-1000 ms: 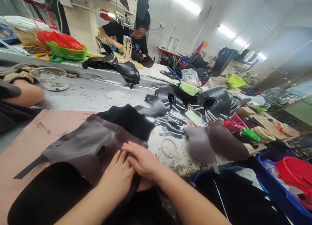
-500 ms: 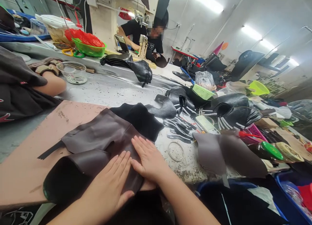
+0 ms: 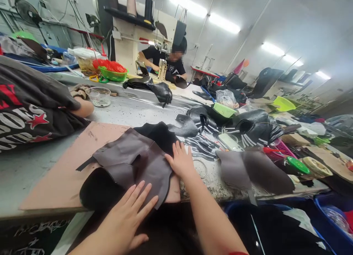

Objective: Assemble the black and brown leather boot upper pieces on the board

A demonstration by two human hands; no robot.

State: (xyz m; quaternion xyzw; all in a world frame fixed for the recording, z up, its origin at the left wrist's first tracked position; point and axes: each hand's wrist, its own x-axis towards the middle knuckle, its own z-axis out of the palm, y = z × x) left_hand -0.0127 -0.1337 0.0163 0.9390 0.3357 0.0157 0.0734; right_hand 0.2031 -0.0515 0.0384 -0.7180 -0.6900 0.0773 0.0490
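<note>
Dark brown leather pieces [image 3: 154,159], joined by a seam, lie on a pink board [image 3: 60,174] at the table's front edge. One part curls over at the lower left and shows its black underside. My left hand [image 3: 129,211] rests flat on the lower edge of the leather, fingers spread. At the leather's right edge is my right hand [image 3: 181,161], its fingers apart and its fingertips near a black piece [image 3: 160,135] that lies partly under the brown leather. Neither hand grips anything.
Black strips [image 3: 202,146], a ring [image 3: 200,168] and another brown leather piece [image 3: 264,172] lie to the right. A person in a printed shirt [image 3: 35,107] is close at the left; another sits behind a sewing machine [image 3: 125,45]. Blue tubs [image 3: 321,214] stand below right.
The view has shifted, showing more of the person at left. My right hand has moved from the middle of the leather to its right edge. My left hand's fingers have spread wider.
</note>
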